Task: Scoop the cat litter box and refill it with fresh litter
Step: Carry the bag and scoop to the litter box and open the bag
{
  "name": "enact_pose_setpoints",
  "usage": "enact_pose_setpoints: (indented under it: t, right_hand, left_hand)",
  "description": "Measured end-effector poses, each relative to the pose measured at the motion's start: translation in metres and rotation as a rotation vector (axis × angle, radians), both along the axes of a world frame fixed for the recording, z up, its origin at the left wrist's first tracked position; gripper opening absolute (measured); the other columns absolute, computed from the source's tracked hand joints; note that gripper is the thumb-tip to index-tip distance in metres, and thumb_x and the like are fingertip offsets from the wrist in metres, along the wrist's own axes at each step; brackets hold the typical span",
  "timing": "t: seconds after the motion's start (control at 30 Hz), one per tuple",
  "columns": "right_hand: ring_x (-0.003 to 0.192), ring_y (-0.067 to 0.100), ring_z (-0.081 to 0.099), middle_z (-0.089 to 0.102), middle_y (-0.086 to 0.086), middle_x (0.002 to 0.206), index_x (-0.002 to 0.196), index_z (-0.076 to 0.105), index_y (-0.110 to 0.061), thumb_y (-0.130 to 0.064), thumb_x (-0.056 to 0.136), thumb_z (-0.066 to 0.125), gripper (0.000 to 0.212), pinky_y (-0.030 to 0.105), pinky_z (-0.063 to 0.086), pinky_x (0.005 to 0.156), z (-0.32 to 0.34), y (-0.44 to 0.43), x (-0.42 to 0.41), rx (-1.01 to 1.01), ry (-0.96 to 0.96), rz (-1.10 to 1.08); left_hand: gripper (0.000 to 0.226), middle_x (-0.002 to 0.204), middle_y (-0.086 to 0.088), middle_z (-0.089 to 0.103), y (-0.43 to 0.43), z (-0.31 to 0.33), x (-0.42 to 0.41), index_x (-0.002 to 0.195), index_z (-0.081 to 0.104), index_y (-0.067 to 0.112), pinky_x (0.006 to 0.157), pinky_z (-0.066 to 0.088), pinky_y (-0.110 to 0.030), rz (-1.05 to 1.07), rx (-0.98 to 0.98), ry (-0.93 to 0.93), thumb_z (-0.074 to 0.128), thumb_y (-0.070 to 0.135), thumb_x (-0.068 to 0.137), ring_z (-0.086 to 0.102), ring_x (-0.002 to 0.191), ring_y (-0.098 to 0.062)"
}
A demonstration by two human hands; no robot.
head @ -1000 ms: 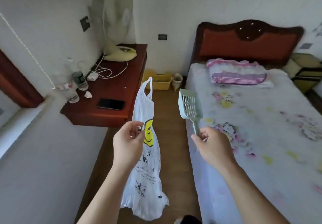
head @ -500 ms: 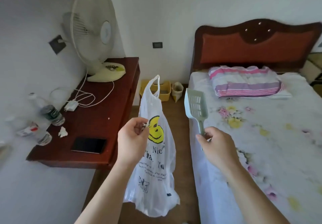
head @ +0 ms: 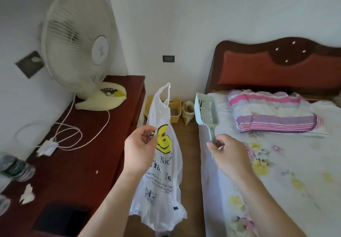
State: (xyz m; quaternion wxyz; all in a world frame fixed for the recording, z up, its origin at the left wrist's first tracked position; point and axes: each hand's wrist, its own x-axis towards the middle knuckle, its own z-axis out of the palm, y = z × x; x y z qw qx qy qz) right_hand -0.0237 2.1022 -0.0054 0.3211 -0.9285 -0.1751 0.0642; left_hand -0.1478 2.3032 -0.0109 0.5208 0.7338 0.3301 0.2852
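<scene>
My left hand (head: pixel 139 150) pinches a white plastic bag (head: pixel 163 177) printed with a yellow smiley; the bag hangs limp over the floor strip. My right hand (head: pixel 229 155) grips the handle of a pale green slotted litter scoop (head: pixel 205 110), its head upright and empty. Far ahead on the floor by the wall sits a yellow litter box (head: pixel 175 112), partly hidden behind the bag. Beside it stands a small open sack (head: pixel 188 112).
A dark red wooden desk (head: pixel 86 155) on the left carries a white fan (head: pixel 79 39), cables, a charger, bottles and a black phone (head: pixel 62 218). A bed (head: pixel 276 163) with a floral sheet and striped pillow fills the right. A narrow wooden floor strip runs between them.
The view has moved forward along the gap between desk and bed, so the fan, litter box and headboard look nearer. Both hands keep the same hold on bag and scoop.
</scene>
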Motion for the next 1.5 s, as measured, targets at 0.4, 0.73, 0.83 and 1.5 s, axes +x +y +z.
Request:
enact_pose_setpoints:
  t: [0.4,0.73,0.83,1.5]
  right_hand:
    - [0.071,0.014,0.058,0.066,-0.007,0.083,0.085,0.059,-0.026,-0.037,0.090,0.063,0.012,0.028,0.038,0.062,0.005,0.097,0.178,-0.033,0.021,-0.054]
    - [0.082,0.013,0.058,0.067,-0.006,0.096,0.109,0.063,-0.023,-0.042,0.093,0.059,0.025,0.025,0.035,0.068,-0.005,0.164,0.363,-0.035,0.082,0.037]
    - [0.082,0.015,0.061,0.070,-0.004,0.101,0.111,0.064,-0.020,-0.041,0.093,0.060,0.028,0.025,0.037,0.069,-0.006,0.187,0.411,-0.041,0.080,0.075]
    - [0.077,0.011,0.061,0.065,-0.011,0.084,0.101,0.066,-0.024,-0.042,0.090,0.062,0.022,0.029,0.046,0.068,-0.053,0.361,0.564,-0.158,0.151,0.010]
  left_hand:
    - [0.021,0.086,0.008,0.071,0.112,0.012,0.198,0.095,0.069,0.024,0.073,0.054,-0.020,-0.085,0.020,0.031,0.068,0.004,0.086,0.066,0.078,-0.004]
    - [0.019,0.086,0.010,0.071,0.167,-0.001,0.368,0.095,0.071,0.021,0.069,0.049,-0.008,0.029,0.039,0.070,0.070,0.006,0.084,0.064,0.077,0.004]
    - [0.018,0.088,0.010,0.071,0.183,0.001,0.407,0.096,0.070,0.020,0.073,0.051,-0.008,0.066,0.027,0.075,0.069,0.005,0.085,0.064,0.078,0.006]
    - [0.018,0.081,0.008,0.072,0.371,-0.063,0.579,0.091,0.071,0.022,0.068,0.054,-0.018,0.054,-0.098,0.143,0.072,0.007,0.082,0.066,0.074,-0.002]
